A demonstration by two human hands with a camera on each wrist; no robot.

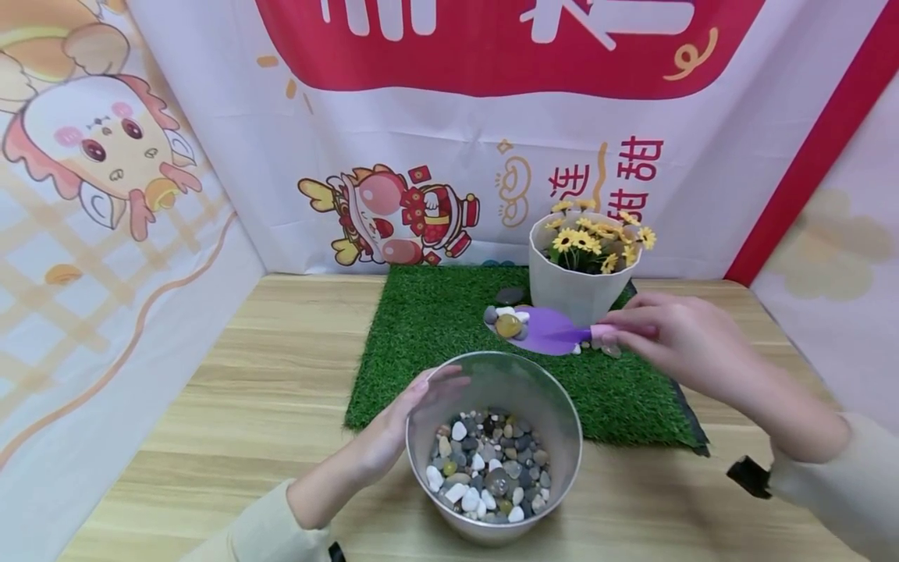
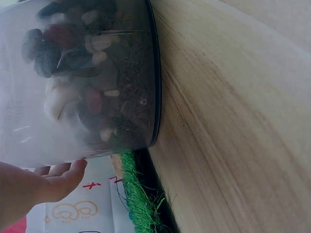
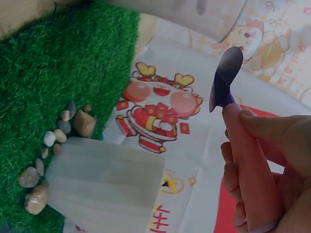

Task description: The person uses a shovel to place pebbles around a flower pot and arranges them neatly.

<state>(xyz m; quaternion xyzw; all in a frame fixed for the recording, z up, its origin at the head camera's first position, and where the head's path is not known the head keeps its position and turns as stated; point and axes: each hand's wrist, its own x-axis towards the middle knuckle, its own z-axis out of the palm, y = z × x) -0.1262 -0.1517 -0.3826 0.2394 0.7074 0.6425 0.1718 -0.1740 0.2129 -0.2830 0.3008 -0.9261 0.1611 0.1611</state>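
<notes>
My right hand (image 1: 684, 336) grips the pink handle (image 3: 252, 170) of a small purple garden trowel (image 1: 548, 332). On the trowel's blade lie several pebbles (image 1: 508, 324), white, grey and yellow-brown. The blade is raised above the green mat, in front of a white flowerpot (image 1: 576, 289) with yellow flowers. A clear plastic bucket (image 1: 572, 437) stands on the table nearest me, with many mixed pebbles (image 1: 485, 468) inside. My left hand (image 1: 393, 417) rests its fingers against the bucket's left outer wall; in the left wrist view the fingertips (image 2: 77, 167) are right at the wall.
A rectangle of artificial grass (image 1: 421, 328) lies on the wooden table (image 1: 232, 406), behind the bucket. Several loose pebbles (image 3: 29, 177) sit on the grass around the flowerpot's base. Printed cloth (image 1: 421, 117) hangs at the back and sides.
</notes>
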